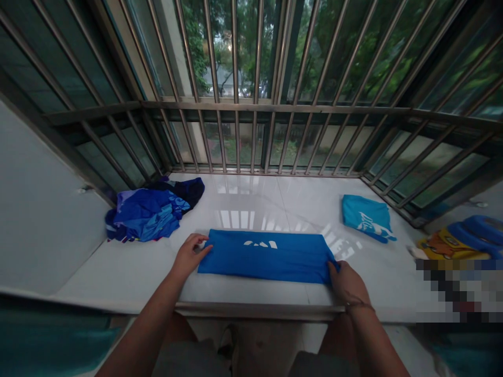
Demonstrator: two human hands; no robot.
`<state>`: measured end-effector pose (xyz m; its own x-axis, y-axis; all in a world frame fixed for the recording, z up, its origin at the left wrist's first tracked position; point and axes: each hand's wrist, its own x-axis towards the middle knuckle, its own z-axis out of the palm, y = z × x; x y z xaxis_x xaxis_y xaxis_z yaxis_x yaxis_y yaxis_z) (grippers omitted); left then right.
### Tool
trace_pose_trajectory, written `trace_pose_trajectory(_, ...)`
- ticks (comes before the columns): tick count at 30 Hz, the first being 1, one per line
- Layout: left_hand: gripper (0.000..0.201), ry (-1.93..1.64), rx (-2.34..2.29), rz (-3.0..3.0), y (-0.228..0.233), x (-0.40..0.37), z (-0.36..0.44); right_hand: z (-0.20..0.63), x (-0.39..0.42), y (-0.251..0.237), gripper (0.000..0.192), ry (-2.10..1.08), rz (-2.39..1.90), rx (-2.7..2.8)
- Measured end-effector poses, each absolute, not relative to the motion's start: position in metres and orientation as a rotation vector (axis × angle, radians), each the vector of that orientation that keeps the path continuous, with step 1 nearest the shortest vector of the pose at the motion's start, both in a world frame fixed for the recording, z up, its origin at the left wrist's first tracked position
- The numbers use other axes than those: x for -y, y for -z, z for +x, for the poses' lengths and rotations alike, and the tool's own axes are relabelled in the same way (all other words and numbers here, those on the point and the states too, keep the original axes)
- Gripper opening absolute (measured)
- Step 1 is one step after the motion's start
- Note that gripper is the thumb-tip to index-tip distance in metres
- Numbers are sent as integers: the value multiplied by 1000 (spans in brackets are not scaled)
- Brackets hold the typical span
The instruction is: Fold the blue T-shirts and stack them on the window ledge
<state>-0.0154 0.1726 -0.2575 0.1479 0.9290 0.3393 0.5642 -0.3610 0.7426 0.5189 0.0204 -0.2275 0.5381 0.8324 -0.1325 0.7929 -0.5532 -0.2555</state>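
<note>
A blue garment with a white print (263, 259), folded into a long flat strip, lies on the white ledge in front of me. At its left end is my left hand (192, 254), thumb and fingers apart, with the fingertips at the cloth's edge. My right hand (348, 280) pinches the lower right corner, where the fabric is slightly raised and bunched. The part of the cloth under the right fingers is hidden.
A crumpled heap of blue and dark clothes (151, 212) lies on the left of the white ledge (251, 201). On the right rests a folded turquoise garment (365, 215), with a yellow and blue object (459, 238) beyond it. Metal window bars (275, 108) rise behind.
</note>
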Motion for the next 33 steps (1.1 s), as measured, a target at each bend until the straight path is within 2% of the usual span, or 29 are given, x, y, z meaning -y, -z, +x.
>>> trace_pose_trajectory(6, 26, -1128, -1320, 2056, 249, -157, 2, 560, -37, 202, 59, -212, -2578, 1195)
trace_pose_trajectory(10, 25, -975, -1139, 2205, 246, -141, 26, 535, -56, 169, 62, -71, -2483, 1254)
trace_pose_trajectory(17, 24, -857, -1126, 2309, 250, -143, 35, 364, -96, 122, 25, 22, -2296, 1714)
trace_pose_trajectory(20, 30, -863, -1175, 2277, 252, -146, 32, 282, -101, 130, 22, 21, -2078, 2047)
trace_pose_trajectory(25, 28, -850, -1202, 2240, 254, -148, 31, 197, -84, 182, 21, -141, -1846, 2291)
trace_pose_trajectory(29, 27, -880, -1216, 2225, 257, -147, 31, 198, -64, 211, 15, -178, -1729, 2280)
trace_pose_trajectory(33, 26, -883, -1226, 2215, 258, -147, 31, 230, -54, 208, 32, -233, -1657, 2234)
